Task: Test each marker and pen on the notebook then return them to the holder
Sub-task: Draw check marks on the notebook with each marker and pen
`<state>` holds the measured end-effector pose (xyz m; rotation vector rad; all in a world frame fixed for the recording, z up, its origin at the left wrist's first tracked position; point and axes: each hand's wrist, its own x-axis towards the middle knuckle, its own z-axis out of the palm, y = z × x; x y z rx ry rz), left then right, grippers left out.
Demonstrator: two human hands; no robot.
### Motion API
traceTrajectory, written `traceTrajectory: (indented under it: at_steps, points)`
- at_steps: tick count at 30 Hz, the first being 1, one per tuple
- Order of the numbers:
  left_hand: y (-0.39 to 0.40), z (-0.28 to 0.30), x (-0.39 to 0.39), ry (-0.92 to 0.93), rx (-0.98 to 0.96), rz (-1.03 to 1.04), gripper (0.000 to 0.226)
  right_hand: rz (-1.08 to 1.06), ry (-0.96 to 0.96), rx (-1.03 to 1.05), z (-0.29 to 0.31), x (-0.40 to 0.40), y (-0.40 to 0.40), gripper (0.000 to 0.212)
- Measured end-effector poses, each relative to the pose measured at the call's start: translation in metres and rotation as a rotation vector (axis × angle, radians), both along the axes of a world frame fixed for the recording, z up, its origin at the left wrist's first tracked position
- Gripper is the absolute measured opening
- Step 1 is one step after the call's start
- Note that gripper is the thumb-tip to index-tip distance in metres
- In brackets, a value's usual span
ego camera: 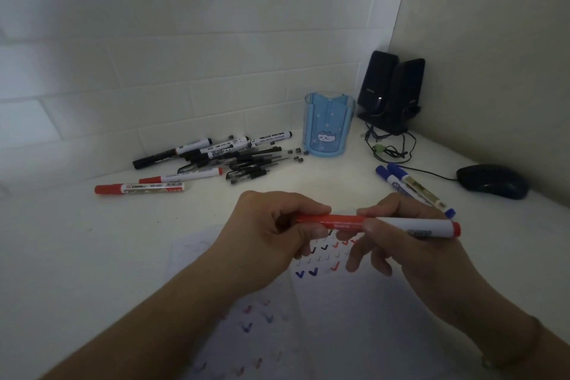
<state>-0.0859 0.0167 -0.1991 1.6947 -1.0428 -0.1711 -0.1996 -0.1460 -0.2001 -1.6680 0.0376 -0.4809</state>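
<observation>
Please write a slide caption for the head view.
Both hands, left hand and right hand, hold a red marker above the check-marked notebook.

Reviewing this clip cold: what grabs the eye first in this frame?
Front and centre, the left hand and right hand grip a red marker at either end, held level over the notebook with its red, blue and black check marks. Behind to the left lies a loose heap of pens and markers, and the blue holder stands upright near the wall, apparently empty.
</observation>
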Motion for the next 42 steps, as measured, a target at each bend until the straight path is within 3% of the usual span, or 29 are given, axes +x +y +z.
traceTrajectory:
  at_steps: [4, 9, 13, 15, 20, 23, 25, 28, 31, 35, 38, 42]
  points:
    - [0.001, -0.003, 0.003, -0.005, 0.064, 0.012, 0.026, 0.001, 0.024, -0.013, -0.002, 0.001, -0.002, 0.037]
    - [-0.007, -0.006, 0.008, -0.160, 0.172, -0.005, 0.015, -0.042, 0.108, -0.187, 0.008, 0.001, -0.013, 0.027]
    - [-0.008, -0.012, 0.009, -0.212, 0.172, 0.017, 0.017, -0.193, 0.078, 0.069, 0.009, -0.008, -0.027, 0.006]
    - [-0.009, -0.014, 0.007, -0.228, 0.240, -0.009, 0.017, -0.253, 0.093, 0.034, 0.010, -0.016, -0.029, 0.007]
    - [-0.033, 0.021, -0.003, -0.468, 0.895, -0.194, 0.051, -0.401, 0.075, -0.256, 0.032, -0.078, -0.049, 0.004]
    - [-0.061, 0.056, -0.014, -0.577, 1.294, -0.323, 0.075, -0.508, 0.083, -0.211, 0.040, -0.132, -0.069, 0.007]
    - [-0.084, 0.067, -0.025, -0.640, 1.456, -0.331, 0.088, -0.573, 0.071, -0.125, 0.037, -0.158, -0.078, 0.011]
    - [-0.113, 0.058, -0.044, -0.745, 1.365, -0.239, 0.088, -0.639, 0.082, -0.040, 0.027, -0.171, -0.087, 0.012]
    - [-0.118, 0.037, -0.053, -0.687, 1.140, -0.104, 0.076, -0.720, 0.136, -0.010, 0.015, -0.152, -0.097, 0.009]
    - [-0.080, 0.019, -0.017, -0.610, 1.006, 0.068, 0.065, -0.858, 0.221, -0.038, -0.004, -0.106, -0.125, 0.006]
    - [-0.026, 0.010, 0.040, -0.594, 0.839, 0.344, 0.051, -0.879, 0.403, -0.348, -0.014, -0.078, -0.141, 0.012]
    - [0.061, -0.004, 0.113, -0.488, 0.895, 0.785, 0.046, -0.829, 0.565, -0.807, -0.028, -0.061, -0.144, 0.012]
